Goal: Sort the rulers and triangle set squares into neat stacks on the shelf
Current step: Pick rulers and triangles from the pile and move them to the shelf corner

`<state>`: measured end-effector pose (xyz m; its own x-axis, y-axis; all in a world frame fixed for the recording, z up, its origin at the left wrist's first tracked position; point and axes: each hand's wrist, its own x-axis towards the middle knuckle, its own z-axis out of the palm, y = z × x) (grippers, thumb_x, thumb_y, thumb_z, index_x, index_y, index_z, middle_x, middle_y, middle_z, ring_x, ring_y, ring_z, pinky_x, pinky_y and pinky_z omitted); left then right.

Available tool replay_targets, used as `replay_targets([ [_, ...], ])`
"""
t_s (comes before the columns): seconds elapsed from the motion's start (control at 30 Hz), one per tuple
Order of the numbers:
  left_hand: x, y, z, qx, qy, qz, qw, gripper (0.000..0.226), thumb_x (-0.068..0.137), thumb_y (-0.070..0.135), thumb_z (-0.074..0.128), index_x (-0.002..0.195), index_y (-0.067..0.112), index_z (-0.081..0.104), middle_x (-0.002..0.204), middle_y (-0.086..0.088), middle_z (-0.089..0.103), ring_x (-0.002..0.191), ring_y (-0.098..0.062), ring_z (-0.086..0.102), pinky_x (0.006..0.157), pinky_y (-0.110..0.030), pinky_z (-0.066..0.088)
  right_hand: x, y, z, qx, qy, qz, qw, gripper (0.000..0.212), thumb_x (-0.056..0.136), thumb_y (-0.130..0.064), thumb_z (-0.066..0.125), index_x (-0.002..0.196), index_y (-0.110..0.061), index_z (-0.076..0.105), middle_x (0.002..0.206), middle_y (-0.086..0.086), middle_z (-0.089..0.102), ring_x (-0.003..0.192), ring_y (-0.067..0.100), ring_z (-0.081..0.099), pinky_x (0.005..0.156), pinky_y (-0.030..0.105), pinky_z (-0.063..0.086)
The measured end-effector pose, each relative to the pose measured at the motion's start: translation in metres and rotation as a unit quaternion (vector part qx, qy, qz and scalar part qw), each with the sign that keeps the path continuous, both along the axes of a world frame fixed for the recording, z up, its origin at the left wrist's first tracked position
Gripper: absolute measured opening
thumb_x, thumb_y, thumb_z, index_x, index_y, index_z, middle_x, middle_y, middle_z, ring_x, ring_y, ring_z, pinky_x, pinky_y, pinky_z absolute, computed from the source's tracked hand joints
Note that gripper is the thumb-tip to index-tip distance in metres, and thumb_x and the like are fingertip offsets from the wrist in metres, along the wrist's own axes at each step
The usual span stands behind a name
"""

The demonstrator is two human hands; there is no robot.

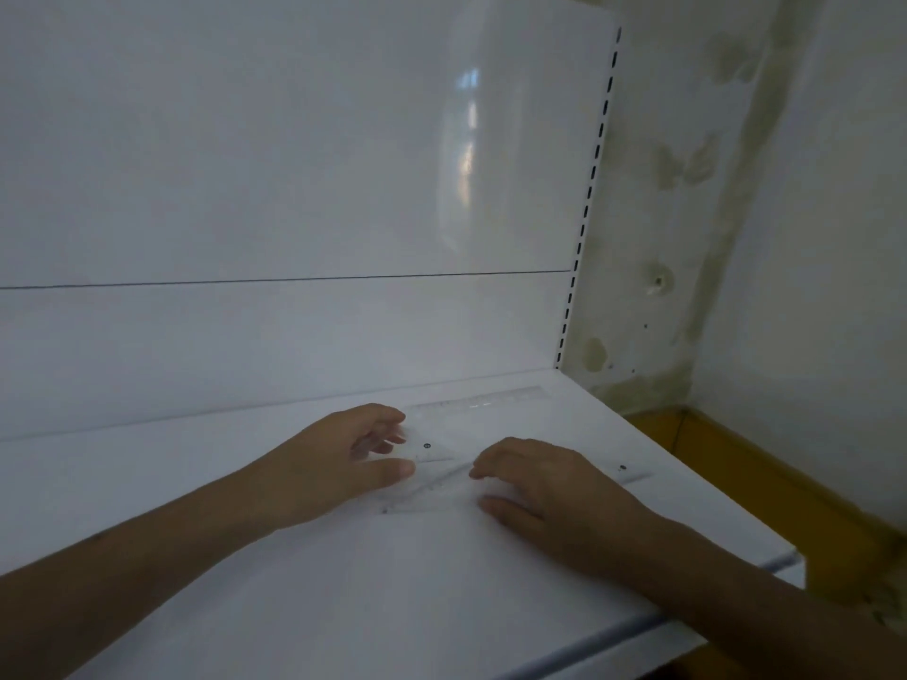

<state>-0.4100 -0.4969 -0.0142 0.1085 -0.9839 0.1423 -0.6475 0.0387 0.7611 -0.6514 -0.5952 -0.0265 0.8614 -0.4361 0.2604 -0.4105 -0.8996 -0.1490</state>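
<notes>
Head view: your left hand [343, 458] and right hand [545, 488], fingers spread, press clear plastic set squares [432, 478] on the white shelf [392, 581]; near-invisible edges risk misaligned stacks.

Clear set squares [432, 478] blurred; count unclear under fingers [392, 436].

Dim, soft, glare on back panel [466, 154]

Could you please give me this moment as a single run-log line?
left hand: fingers on clear set squares | right hand: resting on them | clear ruler: flat at shelf back | stacks: not yet neat
</notes>
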Motion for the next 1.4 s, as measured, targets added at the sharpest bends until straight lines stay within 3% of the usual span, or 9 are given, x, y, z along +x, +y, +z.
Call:
replay_targets([
  [0.13, -0.035, -0.008, 0.003, -0.009, -0.059, -0.002, 0.998, 0.066, 0.059, 0.076, 0.062, 0.114, 0.041, 0.050, 0.112, 0.028, 0.061, 0.106, 0.011, 0.055, 0.094, -0.015, 0.043, -0.040, -0.023, 0.011, 0.014, -0.028, -0.011, 0.999, 0.046, 0.096, -0.052, 0.031, 0.117, -0.026, 0.062, 0.118, -0.012, 0.060, 0.108, 0.003, 0.052, 0.098, 0.018, 0.037],
  [0.27, -0.080, -0.030, 0.005, -0.033, -0.103, -0.002, 0.994, 0.046, 0.079, 0.053, 0.066, 0.118, 0.039, 0.048, 0.114, 0.027, 0.058, 0.109, 0.012, 0.051, 0.096, -0.018, 0.041, -0.094, -0.057, 0.012, 0.021, -0.082, -0.059, 0.995, 0.021, 0.094, -0.036, 0.048, 0.100, -0.031, 0.068, 0.097, -0.022, 0.063, 0.094, -0.006, 0.055, 0.082, 0.010, 0.039],
  [0.4, -0.127, -0.058, -0.003, -0.024, -0.137, -0.012, 0.990, 0.045, 0.082, 0.054, 0.062, 0.120, 0.036, 0.047, 0.113, 0.026, 0.054, 0.110, 0.006, 0.050, 0.098, -0.021, 0.040, -0.134, -0.073, 0.009, 0.009, -0.076, -0.077, 0.994, 0.029, 0.091, -0.039, 0.044, 0.099, -0.027, 0.069, 0.096, -0.019, 0.064, 0.086, -0.009, 0.053, 0.080, 0.002, 0.034],
  [0.6, -0.177, -0.100, -0.014, -0.001, -0.208, -0.016, 0.978, 0.061, 0.084, 0.056, 0.058, 0.134, 0.027, 0.039, 0.132, 0.013, 0.046, 0.122, -0.005, 0.041, 0.099, -0.019, 0.033, -0.167, -0.091, -0.004, 0.034, -0.064, -0.068, 0.995, 0.022, 0.096, -0.038, 0.047, 0.104, -0.032, 0.066, 0.102, -0.021, 0.060, 0.095, -0.004, 0.053, 0.082, 0.014, 0.043],
  [0.8, -0.187, -0.112, -0.022, 0.001, -0.251, -0.004, 0.968, 0.067, 0.085, 0.057, 0.054, 0.139, 0.022, 0.034, 0.134, 0.011, 0.039, 0.121, -0.007, 0.036, 0.100, -0.018, 0.030, -0.174, -0.084, -0.010, 0.073, -0.018, -0.037, 0.996, 0.077, 0.075, -0.081, 0.008, 0.127, -0.042, 0.049, 0.129, -0.036, 0.036, 0.118, -0.021, 0.029, 0.099, -0.001, 0.018],
  [0.97, -0.179, -0.100, -0.016, -0.013, -0.235, 0.002, 0.972, 0.073, 0.081, 0.065, 0.052, 0.141, 0.029, 0.032, 0.141, 0.020, 0.034, 0.128, 0.002, 0.031, 0.104, -0.012, 0.024, -0.177, -0.079, -0.014, 0.036, 0.026, -0.040, 0.998, 0.096, 0.060, -0.075, -0.012, 0.142, -0.044, 0.026, 0.134, -0.038, 0.011, 0.126, -0.017, 0.009, 0.103, 0.002, 0.005],
  [1.13, -0.131, -0.053, 0.003, -0.031, -0.232, 0.094, 0.968, 0.076, 0.072, 0.081, 0.039, 0.135, 0.038, 0.038, 0.134, 0.030, 0.037, 0.118, 0.015, 0.033, 0.095, -0.002, 0.021, -0.168, -0.076, 0.001, -0.006, 0.007, -0.039, 0.999, 0.059, 0.094, -0.062, 0.007, 0.112, -0.040, 0.059, 0.118, -0.025, 0.056, 0.112, -0.002, 0.042, 0.087, 0.000, 0.033],
  [1.23, -0.091, -0.009, 0.008, -0.032, -0.221, 0.183, 0.957, 0.091, 0.058, 0.094, 0.024, 0.128, 0.039, 0.044, 0.125, 0.031, 0.043, 0.111, 0.012, 0.040, 0.086, 0.002, 0.027, -0.146, -0.076, 0.008, 0.011, -0.044, 0.035, 0.998, 0.038, 0.097, -0.057, 0.023, 0.124, -0.044, 0.046, 0.128, -0.033, 0.044, 0.108, -0.001, 0.047, 0.098, 0.001, 0.026],
  [1.4, -0.036, 0.083, 0.009, -0.014, -0.208, 0.294, 0.933, 0.042, 0.084, 0.054, 0.049, 0.123, 0.039, 0.046, 0.119, 0.026, 0.046, 0.113, 0.002, 0.045, 0.092, -0.016, 0.030, -0.080, -0.039, 0.032, 0.004, -0.074, 0.125, 0.989, 0.052, 0.079, -0.079, 0.014, 0.112, -0.053, 0.045, 0.122, -0.045, 0.037, 0.117, -0.020, 0.035, 0.090, -0.003, 0.027],
])
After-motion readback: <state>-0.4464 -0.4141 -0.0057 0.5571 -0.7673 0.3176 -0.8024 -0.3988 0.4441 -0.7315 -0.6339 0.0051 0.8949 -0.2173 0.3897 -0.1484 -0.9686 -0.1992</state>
